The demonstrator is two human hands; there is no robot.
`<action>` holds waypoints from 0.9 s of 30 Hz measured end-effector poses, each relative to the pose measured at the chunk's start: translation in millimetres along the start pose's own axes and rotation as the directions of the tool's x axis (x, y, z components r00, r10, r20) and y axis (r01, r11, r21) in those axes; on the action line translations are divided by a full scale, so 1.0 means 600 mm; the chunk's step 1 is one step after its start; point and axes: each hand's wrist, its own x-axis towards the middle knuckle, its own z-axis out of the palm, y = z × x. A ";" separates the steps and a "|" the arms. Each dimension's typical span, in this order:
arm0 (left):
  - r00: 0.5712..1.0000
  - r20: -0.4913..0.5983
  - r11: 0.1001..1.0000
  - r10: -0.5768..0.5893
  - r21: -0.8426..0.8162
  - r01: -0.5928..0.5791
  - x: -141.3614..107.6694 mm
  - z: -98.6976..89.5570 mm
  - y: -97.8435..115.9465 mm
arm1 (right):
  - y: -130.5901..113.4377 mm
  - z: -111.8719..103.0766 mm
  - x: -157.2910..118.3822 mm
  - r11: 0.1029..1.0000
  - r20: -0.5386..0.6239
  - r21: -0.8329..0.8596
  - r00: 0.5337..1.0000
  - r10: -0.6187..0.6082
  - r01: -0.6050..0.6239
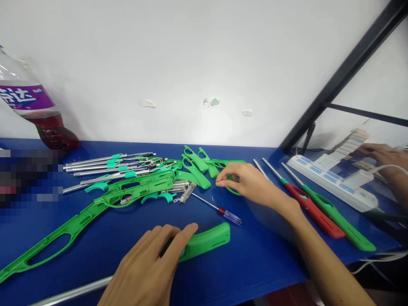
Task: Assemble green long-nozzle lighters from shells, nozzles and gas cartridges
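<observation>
My left hand (153, 259) is closed around a green lighter (208, 242) at the front of the blue table; its metal tube (76, 291) extends to the left beneath the hand. My right hand (244, 180) has thumb and fingertips pinched together near green handle shells (194, 165); whatever lies between the fingertips is too small to make out. A screwdriver (231, 216) with a clear purple handle lies between the hands, beside a tiny screw (213, 198). Left of it are clear fuel tanks (188, 192), teal triggers (161, 196) and long open green shells (63, 233).
Metal tubes with wires (108, 165) are piled at the back left, near a leaning bottle (32, 100). At right lie a red lighter (314, 208), a green lighter (342, 221) and a white power strip (334, 182). Another person's hand (385, 157) shows beyond the black frame (338, 76).
</observation>
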 end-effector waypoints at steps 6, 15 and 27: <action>1.000 0.011 1.000 -0.013 -0.004 0.013 0.007 -0.006 0.013 | -0.017 -0.012 -0.010 0.985 0.105 0.154 0.990 -0.090 0.074; 1.000 0.022 1.000 0.001 -0.005 -0.001 0.008 -0.003 0.013 | -0.020 0.028 0.003 0.983 0.152 0.149 0.980 -0.129 0.106; 1.000 0.013 1.000 0.012 -0.021 -0.011 0.012 -0.005 0.013 | -0.033 0.009 -0.003 0.933 0.010 0.353 0.997 -0.078 0.070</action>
